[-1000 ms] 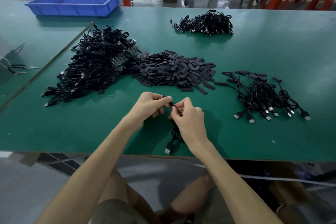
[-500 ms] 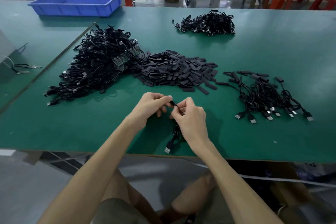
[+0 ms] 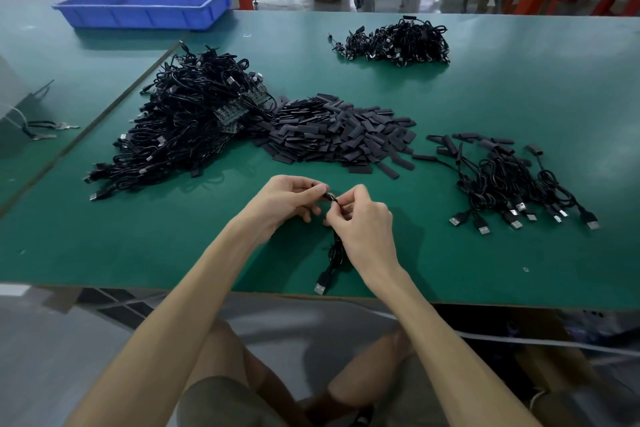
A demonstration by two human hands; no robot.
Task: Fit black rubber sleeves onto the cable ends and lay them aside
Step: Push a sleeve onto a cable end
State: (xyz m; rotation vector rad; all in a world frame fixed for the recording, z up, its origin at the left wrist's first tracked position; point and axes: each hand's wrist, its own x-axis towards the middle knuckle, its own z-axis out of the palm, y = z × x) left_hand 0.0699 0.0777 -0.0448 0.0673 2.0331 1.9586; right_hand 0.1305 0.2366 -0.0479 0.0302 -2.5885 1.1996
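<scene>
head view: sleeve (image 3: 327,196) is pinched by l hand (image 3: 285,201), cable (image 3: 334,253) by r hand (image 3: 365,230), prob mid-fit; next, sleeve to be pushed home.

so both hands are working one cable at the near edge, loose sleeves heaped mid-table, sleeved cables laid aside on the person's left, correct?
One thing off: the sleeved cables lie on the person's right, per the head view. The rest holds: left hand and right hand pinch one cable at the near edge, loose sleeves heaped mid-table.
</scene>
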